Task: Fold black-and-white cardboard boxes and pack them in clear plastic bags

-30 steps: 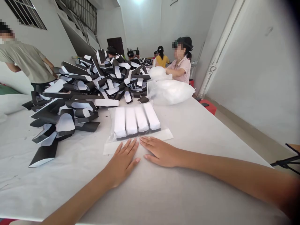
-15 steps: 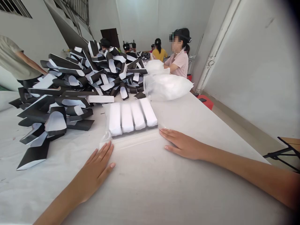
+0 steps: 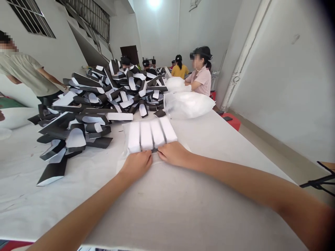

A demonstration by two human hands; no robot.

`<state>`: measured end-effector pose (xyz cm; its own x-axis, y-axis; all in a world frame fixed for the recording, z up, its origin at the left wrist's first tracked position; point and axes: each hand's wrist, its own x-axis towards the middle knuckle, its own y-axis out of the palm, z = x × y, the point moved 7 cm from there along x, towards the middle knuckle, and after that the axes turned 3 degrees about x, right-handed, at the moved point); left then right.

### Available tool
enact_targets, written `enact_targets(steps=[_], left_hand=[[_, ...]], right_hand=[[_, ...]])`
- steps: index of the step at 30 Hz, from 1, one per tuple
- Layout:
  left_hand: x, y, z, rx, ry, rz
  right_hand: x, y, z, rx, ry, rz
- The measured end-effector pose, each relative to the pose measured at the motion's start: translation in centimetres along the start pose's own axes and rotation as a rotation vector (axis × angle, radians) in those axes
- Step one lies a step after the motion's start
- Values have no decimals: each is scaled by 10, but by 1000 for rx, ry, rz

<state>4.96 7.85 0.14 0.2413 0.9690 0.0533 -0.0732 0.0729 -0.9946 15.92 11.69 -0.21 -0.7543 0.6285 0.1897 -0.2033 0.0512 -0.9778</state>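
A clear plastic bag (image 3: 126, 138) lies flat on the table in front of me, with several white oblong packs (image 3: 146, 135) side by side inside it. At the bag's near edge, my left hand (image 3: 138, 163) is closed with its fingers curled under and out of sight. My right hand (image 3: 171, 153) is closed on the same edge, a little to the right. Only a small gap parts the two hands, where a dark strip shows. Both hands appear to grip the bag's film.
A large heap of black and white folded card pieces (image 3: 91, 118) covers the table's left and far side. Behind the bag lie puffy clear plastic bags (image 3: 190, 104). A co-worker in pink (image 3: 200, 78) sits at the far right; another person (image 3: 24, 71) stands at the left.
Both hands have moved inward from the bag's two near corners, and their flat fingers have curled closed at its near edge. The camera view has tilted up slightly.
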Motion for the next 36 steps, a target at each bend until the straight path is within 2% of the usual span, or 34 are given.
enact_targets(steps=[2, 5, 10, 14, 16, 19, 22, 25, 30, 36], left_hand=[[5, 8, -1, 14, 1, 23], [0, 16, 12, 32, -46, 38], [-22, 22, 33, 36, -67, 76], [-37, 20, 40, -25, -54, 55], [-43, 17, 42, -67, -18, 6], [-50, 14, 50, -144, 47, -42], [-57, 15, 63, -181, 80, -43], [-64, 18, 74, -158, 77, -44], [-70, 15, 91, -145, -22, -63], [-73, 8, 105, -328, -208, -63]], right_hand=[[8, 11, -1, 4, 16, 12], [5, 20, -13, 21, 56, -5], [-18, 22, -47, 56, 139, -27], [-31, 19, -61, 121, 163, -48], [-34, 16, -62, 212, 142, -43], [-39, 13, -60, 360, 78, 31], [-44, 8, -61, 446, 26, 85], [-46, 2, -61, 482, -56, 79], [-47, -6, -63, 496, -141, 109], [-49, -16, -74, 406, -129, 102]])
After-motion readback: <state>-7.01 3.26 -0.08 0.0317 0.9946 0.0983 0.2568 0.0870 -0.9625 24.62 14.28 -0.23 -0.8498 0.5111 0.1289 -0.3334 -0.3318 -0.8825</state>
